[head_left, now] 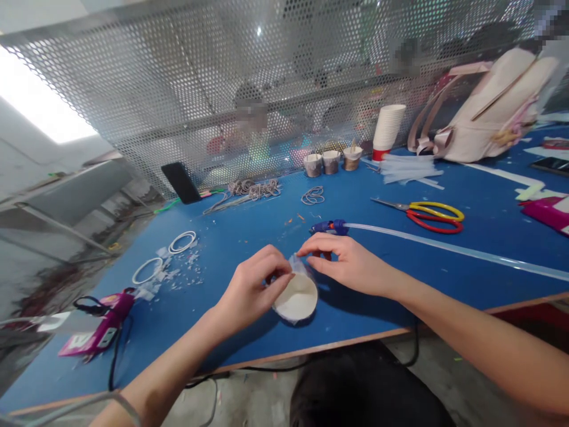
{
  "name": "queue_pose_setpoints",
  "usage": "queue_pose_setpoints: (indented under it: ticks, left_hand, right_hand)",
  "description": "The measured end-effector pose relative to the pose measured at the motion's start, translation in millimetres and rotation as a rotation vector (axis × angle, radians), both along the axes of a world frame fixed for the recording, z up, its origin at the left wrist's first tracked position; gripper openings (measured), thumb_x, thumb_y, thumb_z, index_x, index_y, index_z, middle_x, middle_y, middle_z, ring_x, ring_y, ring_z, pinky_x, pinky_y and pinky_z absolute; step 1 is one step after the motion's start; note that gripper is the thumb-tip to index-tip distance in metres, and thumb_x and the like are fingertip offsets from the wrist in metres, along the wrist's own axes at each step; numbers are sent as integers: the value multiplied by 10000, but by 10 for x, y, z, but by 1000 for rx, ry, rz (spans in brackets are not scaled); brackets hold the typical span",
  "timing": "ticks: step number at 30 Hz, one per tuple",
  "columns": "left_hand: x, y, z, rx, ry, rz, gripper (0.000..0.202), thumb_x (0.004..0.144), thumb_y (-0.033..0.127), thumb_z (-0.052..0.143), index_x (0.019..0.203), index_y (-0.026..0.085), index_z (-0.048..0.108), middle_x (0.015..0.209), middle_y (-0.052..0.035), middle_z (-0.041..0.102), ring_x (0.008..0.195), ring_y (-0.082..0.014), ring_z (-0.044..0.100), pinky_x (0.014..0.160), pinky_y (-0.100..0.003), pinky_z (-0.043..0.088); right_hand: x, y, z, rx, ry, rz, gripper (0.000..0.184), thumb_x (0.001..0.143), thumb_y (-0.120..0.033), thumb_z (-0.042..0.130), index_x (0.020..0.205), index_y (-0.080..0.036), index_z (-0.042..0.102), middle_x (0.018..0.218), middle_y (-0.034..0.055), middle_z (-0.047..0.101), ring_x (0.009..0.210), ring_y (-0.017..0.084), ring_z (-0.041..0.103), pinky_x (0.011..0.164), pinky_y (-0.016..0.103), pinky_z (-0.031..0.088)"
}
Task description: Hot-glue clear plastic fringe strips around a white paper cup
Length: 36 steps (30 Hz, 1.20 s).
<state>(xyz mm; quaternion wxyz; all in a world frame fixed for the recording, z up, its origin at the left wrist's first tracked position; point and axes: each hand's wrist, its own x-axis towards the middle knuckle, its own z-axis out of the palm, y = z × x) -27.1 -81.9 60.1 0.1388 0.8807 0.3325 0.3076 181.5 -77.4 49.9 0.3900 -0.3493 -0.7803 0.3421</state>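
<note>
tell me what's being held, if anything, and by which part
The left hand seems to pinch the round white paper cup by its far rim. The right hand is at the translucent whitish strip beyond it; its grip is unclear.

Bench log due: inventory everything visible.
Cup: 1, cream, centre
Film: 1, translucent, at cup
Glue gun: 1, blue, centre
Stick: 1, translucent, in gun
Scissors: 1, red/yellow, right
Rings: 2, white, left
Scraps: many, white, left
Power strip: 1, magenta, left
Phones: 2, black, left, right
Cord: several, grey, back
Small cups: 3, brownish, back
Cup stack: 1, white, back
Strips: many, translucent, right
Bag: 1, cream, right
Screen: 1, grey, back
Table: 1, blue, underneath
Left hand: 1, bare, at cup
Right hand: 1, bare, by film
</note>
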Motion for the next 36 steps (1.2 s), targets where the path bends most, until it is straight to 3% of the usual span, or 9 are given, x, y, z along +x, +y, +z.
queue_pose_setpoints:
  ticks: [2,5,9,12,17,23,28,36]
  left_hand:
    - [-62,-40,-26,218,56,-108,128,857,80,500,853,180,581,804,-33,580,711,-116,531,611,-212,444]
    - [-140,-81,-89,446,116,-154,190,831,30,506,915,185,576,808,-42,572,701,-125,516,595,-223,443]
    - [-201,-108,-160,542,125,-155,211,816,15,506,925,183,574,800,-49,578,707,-138,529,604,-249,463]
    - [-232,-118,-200,577,145,-189,199,811,21,519,927,171,581,817,-70,593,749,-161,544,643,-286,484]
    - [-237,-142,-254,578,152,-171,213,809,28,521,946,175,594,822,-79,618,778,-171,572,675,-292,500]
    - [-149,-189,-236,561,131,-74,172,821,41,531,912,177,583,804,-61,600,686,-131,547,583,-226,476]
    - [-96,-216,-187,437,131,-6,134,857,88,530,933,181,589,838,-59,594,712,-124,556,604,-218,487]
    - [-38,-196,-119,275,107,-11,175,878,95,493,952,196,616,935,-70,596,784,-135,582,644,-241,512]
  right_hand:
    - [19,-35,-20,100,25,54,197,869,-97,500,966,-149,664,981,66,647,894,141,600,818,287,476]
    - [41,-92,-62,208,46,101,220,880,-87,499,1012,-157,659,997,76,641,928,145,599,841,295,480]
    - [22,-176,-112,208,43,82,252,881,-109,509,1083,-187,637,1038,73,640,908,153,605,835,313,492]
    - [-28,-229,-111,51,64,4,251,857,-141,550,1091,-182,629,1023,55,667,792,138,598,750,296,508]
    - [-90,-266,-90,-233,126,-19,159,843,-209,576,975,-189,663,837,10,667,719,125,569,661,261,500]
    - [-91,-261,-173,-538,310,23,148,794,-218,624,932,-167,615,723,-18,581,647,103,547,594,231,455]
    - [-106,-286,-215,-578,396,32,223,767,-220,647,969,-170,568,700,-41,559,605,88,528,573,224,425]
    - [-125,-303,-252,-592,491,-32,270,739,-296,683,943,-185,546,661,-53,564,569,97,539,571,247,429]
